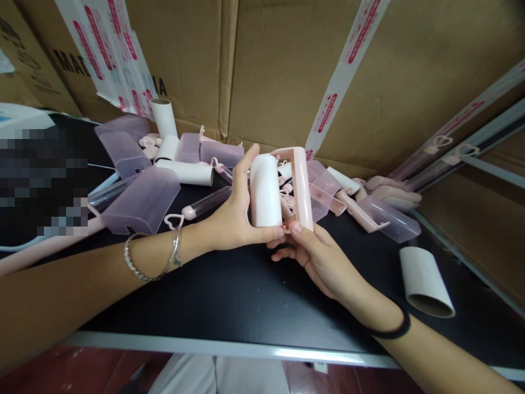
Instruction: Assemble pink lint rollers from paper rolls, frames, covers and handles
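Between the thumb and fingers of my left hand (pixel 232 219) stands a white lint-roller refill roll (pixel 266 191), held upright above the table. My right hand (pixel 315 254) is closed on the lower end of a pink plastic lint-roller frame (pixel 302 189), its open side facing the roll. The roll sits at the mouth of the frame, near its lower arm; whether the two are joined I cannot tell. My fingertips of both hands meet below them. Another white roll (pixel 426 282) lies on its side to the right of my right hand.
Behind my hands lie several translucent purple covers (pixel 141 200), pink handles (pixel 361 210) and white rolls (pixel 186 172). One roll (pixel 164 117) stands upright against the cardboard (pixel 270 71). A metal edge (pixel 229 347) borders the black table (pixel 238 295). At left is a blurred-out area.
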`<state>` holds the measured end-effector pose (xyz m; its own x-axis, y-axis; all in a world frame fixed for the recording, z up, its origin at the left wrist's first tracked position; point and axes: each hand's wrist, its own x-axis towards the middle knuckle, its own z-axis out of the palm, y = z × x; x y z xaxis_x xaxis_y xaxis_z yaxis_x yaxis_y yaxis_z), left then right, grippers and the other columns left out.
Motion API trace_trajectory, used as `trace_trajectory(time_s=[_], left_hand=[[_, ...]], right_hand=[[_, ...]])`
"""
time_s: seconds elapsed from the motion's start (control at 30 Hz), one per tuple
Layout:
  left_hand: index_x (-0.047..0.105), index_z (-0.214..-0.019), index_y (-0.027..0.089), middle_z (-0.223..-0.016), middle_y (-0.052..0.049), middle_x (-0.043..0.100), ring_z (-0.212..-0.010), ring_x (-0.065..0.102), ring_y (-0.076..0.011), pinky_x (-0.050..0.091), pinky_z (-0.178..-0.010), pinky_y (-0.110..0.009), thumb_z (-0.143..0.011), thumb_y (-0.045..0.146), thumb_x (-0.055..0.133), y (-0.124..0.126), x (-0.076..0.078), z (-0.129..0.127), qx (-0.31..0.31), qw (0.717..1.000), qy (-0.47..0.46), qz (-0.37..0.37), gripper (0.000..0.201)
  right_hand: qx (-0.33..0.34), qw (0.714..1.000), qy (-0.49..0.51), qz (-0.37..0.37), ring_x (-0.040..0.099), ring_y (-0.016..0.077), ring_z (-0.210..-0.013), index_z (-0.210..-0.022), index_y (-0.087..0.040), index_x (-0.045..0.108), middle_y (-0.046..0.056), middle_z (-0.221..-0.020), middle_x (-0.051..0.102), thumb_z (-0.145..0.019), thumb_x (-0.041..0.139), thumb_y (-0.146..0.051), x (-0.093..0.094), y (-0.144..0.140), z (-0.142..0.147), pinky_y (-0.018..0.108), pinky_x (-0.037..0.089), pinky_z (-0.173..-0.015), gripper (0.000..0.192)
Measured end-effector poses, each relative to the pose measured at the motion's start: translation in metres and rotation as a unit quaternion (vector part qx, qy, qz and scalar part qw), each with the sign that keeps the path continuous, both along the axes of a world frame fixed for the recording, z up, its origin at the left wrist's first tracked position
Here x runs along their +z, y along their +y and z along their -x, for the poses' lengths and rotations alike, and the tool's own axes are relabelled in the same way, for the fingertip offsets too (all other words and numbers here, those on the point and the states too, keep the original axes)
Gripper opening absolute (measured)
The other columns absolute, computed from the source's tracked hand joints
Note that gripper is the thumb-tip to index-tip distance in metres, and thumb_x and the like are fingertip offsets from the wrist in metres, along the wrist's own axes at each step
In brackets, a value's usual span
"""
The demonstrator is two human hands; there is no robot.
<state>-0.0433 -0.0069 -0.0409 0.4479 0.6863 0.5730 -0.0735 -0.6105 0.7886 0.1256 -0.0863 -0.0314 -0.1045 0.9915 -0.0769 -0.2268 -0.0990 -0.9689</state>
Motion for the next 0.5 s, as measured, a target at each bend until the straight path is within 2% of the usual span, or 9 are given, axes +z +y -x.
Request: trace_trajectory(time_s=[0.07,0.17,0.23,0.33,0.5], left_hand=[[0.012,-0.151,0.038,-0.160,-0.008,0.017,-0.144,0.035,-0.0331,0.037,-0.115,-0.051,-0.056,0.027,0.089,-0.0005,0.0024,-0.0004,-0.014,0.999,-0.021,0.046,0.123],[0.018,-0.149,0.038,-0.158,-0.008,0.024,-0.145,0.033,-0.0340,0.039,-0.114,-0.051,-0.051,0.027,0.091,-0.0031,0.0048,-0.0016,-0.020,0.997,-0.039,0.071,0.123],[0.019,-0.149,0.040,-0.160,-0.006,0.020,-0.146,0.031,-0.0335,0.040,-0.114,-0.050,-0.051,0.026,0.091,-0.0044,0.0041,-0.0023,-0.029,0.997,-0.041,0.062,0.122],[0.011,-0.150,0.040,-0.162,-0.007,0.010,-0.145,0.032,-0.0334,0.043,-0.111,-0.051,-0.056,0.029,0.089,-0.0036,0.0006,-0.0040,-0.021,0.997,-0.051,0.057,0.122],[0.005,-0.149,0.037,-0.158,-0.013,0.013,-0.133,0.047,-0.0328,0.051,-0.099,-0.052,-0.064,0.035,0.085,0.0001,-0.0022,-0.0086,0.025,0.987,-0.109,0.115,0.118]], right_hand=[[-0.001,1.000,-0.003,-0.010,0.066,0.0145,-0.072,-0.079,-0.016,0.066,0.003,-0.076,0.067,-0.070,0.078,-0.052,-0.0007,0.0003,-0.0003,0.028,0.060,-0.062,0.039],[-0.007,1.000,-0.006,-0.025,0.067,0.0147,-0.072,-0.079,-0.016,0.066,0.003,-0.075,0.068,-0.071,0.078,-0.052,0.0004,0.0013,-0.0026,0.028,0.060,-0.061,0.038],[-0.004,1.000,-0.004,-0.028,0.067,0.0150,-0.071,-0.078,-0.016,0.066,0.004,-0.074,0.069,-0.073,0.077,-0.052,0.0023,0.0022,-0.0052,0.027,0.059,-0.060,0.038],[0.011,1.000,0.007,-0.017,0.067,0.0151,-0.069,-0.077,-0.015,0.066,0.004,-0.072,0.068,-0.073,0.076,-0.053,0.0049,0.0025,-0.0079,0.026,0.058,-0.059,0.039],[0.025,0.999,0.009,0.021,0.067,0.0156,-0.069,-0.079,-0.015,0.066,0.003,-0.075,0.067,-0.069,0.078,-0.055,0.0029,-0.0009,-0.0024,0.027,0.058,-0.057,0.043]])
